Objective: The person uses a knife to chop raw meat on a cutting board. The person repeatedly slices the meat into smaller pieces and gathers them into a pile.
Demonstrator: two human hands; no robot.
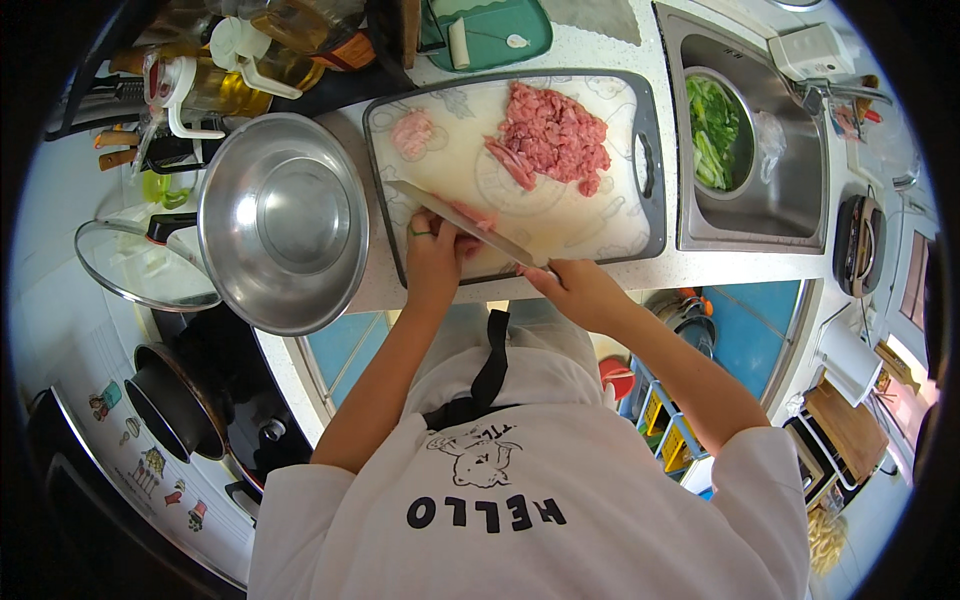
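My right hand (574,289) grips the handle of a kitchen knife (465,223), whose blade slants up and left across the cutting board (600,232). Beside the blade, my left hand (435,255), with a green ring on one finger, presses on a piece of raw meat (469,246); the fingers partly hide it. Thin meat lies along the blade's far side. Farther back on the board is a large heap of cut raw meat (555,131). A small pale pink heap (412,133) lies at the board's upper left.
A large steel bowl (285,225) stands left of the board, near a glass lid (135,262). On the right, a sink (795,217) holds a bowl of leafy greens (711,131). Behind the board are a green tray (487,49) and, farther left, oil bottles (225,90).
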